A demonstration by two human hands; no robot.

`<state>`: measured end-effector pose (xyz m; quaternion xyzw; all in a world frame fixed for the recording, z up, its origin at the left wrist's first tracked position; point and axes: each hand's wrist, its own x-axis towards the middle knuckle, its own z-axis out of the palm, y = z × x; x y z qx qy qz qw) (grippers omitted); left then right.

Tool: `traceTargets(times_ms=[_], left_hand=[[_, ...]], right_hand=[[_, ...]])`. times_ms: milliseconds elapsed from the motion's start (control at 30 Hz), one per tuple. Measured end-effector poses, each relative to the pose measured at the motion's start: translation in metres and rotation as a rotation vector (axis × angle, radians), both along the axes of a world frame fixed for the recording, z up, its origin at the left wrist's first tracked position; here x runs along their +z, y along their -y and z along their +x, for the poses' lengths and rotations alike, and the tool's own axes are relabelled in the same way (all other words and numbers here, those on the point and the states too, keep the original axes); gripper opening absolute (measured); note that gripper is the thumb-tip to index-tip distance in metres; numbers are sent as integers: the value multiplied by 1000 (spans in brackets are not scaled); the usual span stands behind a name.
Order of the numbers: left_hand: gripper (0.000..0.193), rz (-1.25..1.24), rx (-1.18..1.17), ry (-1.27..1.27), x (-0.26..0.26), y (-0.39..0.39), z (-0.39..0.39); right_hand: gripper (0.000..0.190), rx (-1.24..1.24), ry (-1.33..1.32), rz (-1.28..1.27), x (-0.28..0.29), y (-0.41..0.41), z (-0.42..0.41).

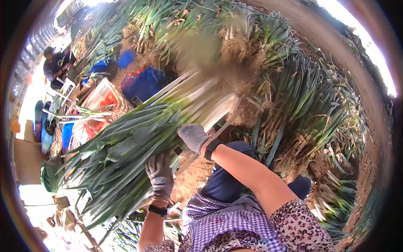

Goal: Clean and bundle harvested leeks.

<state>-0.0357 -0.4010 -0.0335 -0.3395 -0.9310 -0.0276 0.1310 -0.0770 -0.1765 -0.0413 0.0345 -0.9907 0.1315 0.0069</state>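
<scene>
A large bundle of leeks [135, 138] lies slanted before me, its dark green leaves towards the lower left and its white stalks and roots towards the upper right. My left hand [160, 176], in a grey glove, is under the near edge of the leaves, its fingers partly hidden by them. My right hand [192, 136], gloved too, lies on the near side of the bundle where leaves meet white stalks, its fingers bent in against it. A blur covers part of the root end. Narrow bars show under the bundle.
Heaps of leeks with roots [302, 91] surround the far and right sides. At the left are a plastic basket [108, 94] with red netting, a blue bag [143, 85], a green bag [52, 174] and a white chair [66, 89]. A person [56, 67] sits farther off.
</scene>
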Motion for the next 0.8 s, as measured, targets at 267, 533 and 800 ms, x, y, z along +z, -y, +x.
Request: traceTargets(times_ms=[267, 533, 800], left_hand=[[62, -37, -25, 97, 29, -18, -13], [53, 10, -86, 316, 58, -25, -37], [45, 7, -106, 237, 35, -24, -30]], right_hand=[[29, -111, 169, 60, 4, -97, -19], [38, 2, 204, -82, -20, -127, -10], [33, -109, 193, -158, -33, -124, -3]])
